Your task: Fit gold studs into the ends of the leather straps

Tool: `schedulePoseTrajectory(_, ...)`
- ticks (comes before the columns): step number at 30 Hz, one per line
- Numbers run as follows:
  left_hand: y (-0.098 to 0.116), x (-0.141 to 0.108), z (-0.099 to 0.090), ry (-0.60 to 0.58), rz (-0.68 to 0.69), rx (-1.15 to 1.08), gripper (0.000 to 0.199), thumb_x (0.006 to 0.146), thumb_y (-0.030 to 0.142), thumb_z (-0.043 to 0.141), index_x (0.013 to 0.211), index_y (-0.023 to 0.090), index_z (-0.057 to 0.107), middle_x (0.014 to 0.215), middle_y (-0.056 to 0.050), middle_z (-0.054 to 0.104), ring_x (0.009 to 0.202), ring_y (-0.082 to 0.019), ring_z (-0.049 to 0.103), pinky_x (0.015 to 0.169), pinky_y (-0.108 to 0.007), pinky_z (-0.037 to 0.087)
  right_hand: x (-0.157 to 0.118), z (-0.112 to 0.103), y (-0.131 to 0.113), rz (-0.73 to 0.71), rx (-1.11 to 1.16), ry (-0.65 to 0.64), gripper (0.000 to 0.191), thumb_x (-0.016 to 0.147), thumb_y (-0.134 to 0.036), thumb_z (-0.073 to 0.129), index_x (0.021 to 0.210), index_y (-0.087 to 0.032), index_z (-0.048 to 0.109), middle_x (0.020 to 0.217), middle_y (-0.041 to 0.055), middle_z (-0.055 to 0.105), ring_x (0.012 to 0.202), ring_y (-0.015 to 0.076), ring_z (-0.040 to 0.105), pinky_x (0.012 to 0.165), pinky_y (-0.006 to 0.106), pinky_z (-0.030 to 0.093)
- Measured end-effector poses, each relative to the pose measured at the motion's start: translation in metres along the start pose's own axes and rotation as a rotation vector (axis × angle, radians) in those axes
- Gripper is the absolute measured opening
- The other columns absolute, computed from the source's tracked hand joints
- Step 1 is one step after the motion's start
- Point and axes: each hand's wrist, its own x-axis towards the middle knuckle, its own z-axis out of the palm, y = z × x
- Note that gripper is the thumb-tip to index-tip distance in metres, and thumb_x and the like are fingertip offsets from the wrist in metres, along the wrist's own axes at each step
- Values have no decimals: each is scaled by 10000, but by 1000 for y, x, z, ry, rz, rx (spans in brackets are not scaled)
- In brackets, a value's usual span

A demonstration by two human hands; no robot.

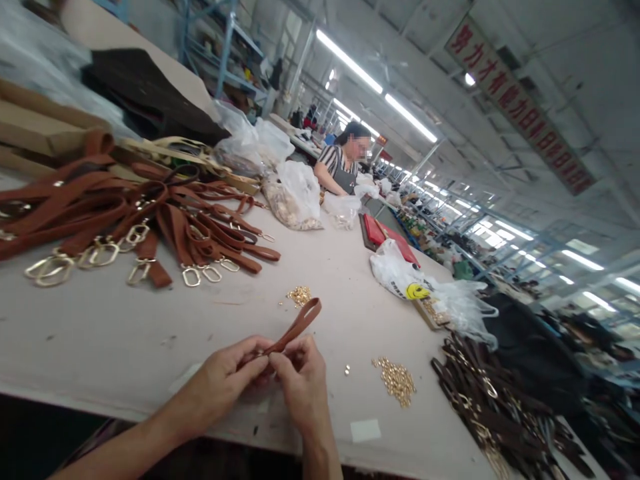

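Observation:
Near the front edge of the table, my left hand (pixel 239 370) and my right hand (pixel 300 377) pinch a brown leather strap (pixel 299 325) between them. The strap's looped end sticks up above my fingers; its lower part is hidden in my hands. Just beyond the loop lies a small heap of gold-coloured metal pieces (pixel 300 295). A larger pile of similar gold pieces (pixel 397 381) is to the right of my right hand, with a couple of loose ones (pixel 347 369) between.
Many brown straps with gold clasps (pixel 145 207) cover the table's left side. Dark brown straps (pixel 505 407) are heaped at right. Plastic bags (pixel 295 193) and a red item (pixel 390 237) lie farther back. Another person (pixel 345 160) works beyond. A white paper piece (pixel 365 431) lies near the edge.

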Motion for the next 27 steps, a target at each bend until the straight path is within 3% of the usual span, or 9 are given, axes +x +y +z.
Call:
schedulePoseTrajectory(3, -1, 0, 1, 77, -146, -198, 374, 822, 493, 609, 1055, 200, 620, 715, 26, 587, 517, -129, 541, 467, -221, 443, -6, -40, 8, -64, -255, 86, 83, 835, -262, 608, 909, -225, 603, 792, -27, 657, 741, 140, 617, 688, 247, 485)
schedulePoseTrajectory(6, 10, -2, -4, 204, -196, -263, 458, 752, 476, 686, 1096, 178, 634, 758, 0, 596, 529, -121, 525, 445, -210, 415, -10, -96, 24, -161, -646, 242, 176, 902, -282, 502, 1018, -219, 619, 915, 34, 704, 841, 174, 652, 771, 293, 497)
schedulePoseTrajectory(10, 25, -5, -11, 254, -234, -300, 469, 771, 504, 667, 1090, 159, 656, 845, -37, 622, 586, -118, 511, 452, -195, 382, -14, -147, 41, -228, -826, 217, 223, 895, -261, 498, 1036, -220, 666, 940, 68, 709, 899, 217, 639, 813, 339, 477)
schedulePoseTrajectory(14, 26, -6, -11, 223, -243, -271, 460, 785, 522, 647, 1043, 143, 693, 778, -30, 614, 632, -141, 513, 526, -226, 406, -8, -156, 43, -306, -894, 74, 213, 895, -237, 512, 980, -269, 705, 821, 25, 707, 820, 198, 625, 761, 304, 461)
schedulePoseTrajectory(19, 29, -7, -9, 232, -269, -293, 484, 669, 396, 716, 1068, 123, 719, 704, -4, 618, 678, -161, 528, 634, -262, 400, 5, -159, 40, -355, -903, -33, 194, 870, -233, 538, 888, -276, 725, 776, 33, 711, 761, 207, 633, 700, 301, 456)
schedulePoseTrajectory(23, 32, -6, -7, 174, -271, -324, 493, 632, 349, 722, 1062, 106, 709, 696, 4, 628, 650, -139, 509, 600, -244, 355, 17, -164, 34, -236, -869, -87, 139, 771, -223, 598, 818, -268, 721, 768, 34, 729, 714, 226, 666, 665, 318, 480)
schedulePoseTrajectory(27, 27, -4, -4, 125, -236, -282, 409, 666, 371, 677, 983, 112, 670, 609, 47, 548, 516, -88, 397, 490, -213, 239, 21, -162, 24, -62, -812, -140, 128, 738, -199, 564, 748, -241, 684, 674, -1, 702, 632, 205, 651, 596, 296, 462)
